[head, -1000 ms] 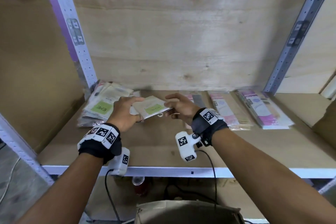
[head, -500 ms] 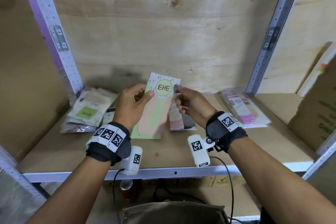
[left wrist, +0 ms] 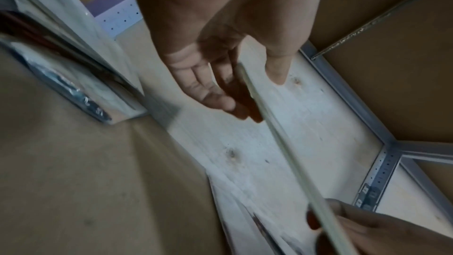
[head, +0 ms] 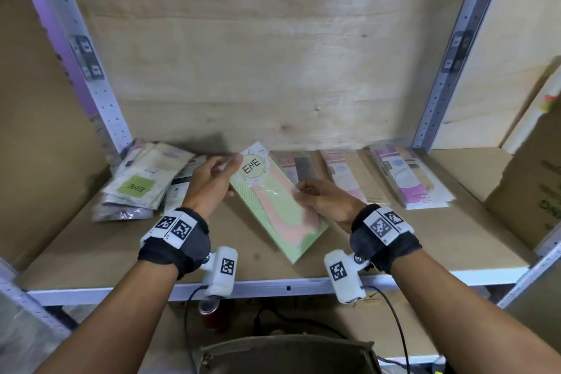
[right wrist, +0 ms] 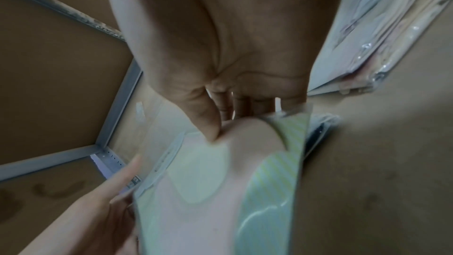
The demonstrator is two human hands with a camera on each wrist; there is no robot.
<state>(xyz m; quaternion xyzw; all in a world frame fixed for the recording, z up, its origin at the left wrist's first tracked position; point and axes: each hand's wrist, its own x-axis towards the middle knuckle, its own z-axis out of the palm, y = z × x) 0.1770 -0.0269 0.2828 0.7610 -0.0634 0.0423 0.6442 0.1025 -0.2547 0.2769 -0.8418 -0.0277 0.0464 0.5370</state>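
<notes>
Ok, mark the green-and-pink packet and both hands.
green-and-pink packet [head: 274, 209], head view, middle of its front.
left hand [head: 209, 184], head view, its back.
right hand [head: 328, 203], head view, its back.

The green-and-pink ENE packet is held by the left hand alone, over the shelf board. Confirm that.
Not by the left hand alone: both hands hold it. The left hand grips the packet near its round label; the right hand pinches the opposite edge, as the head and right wrist views show. It is over the shelf board.
</notes>
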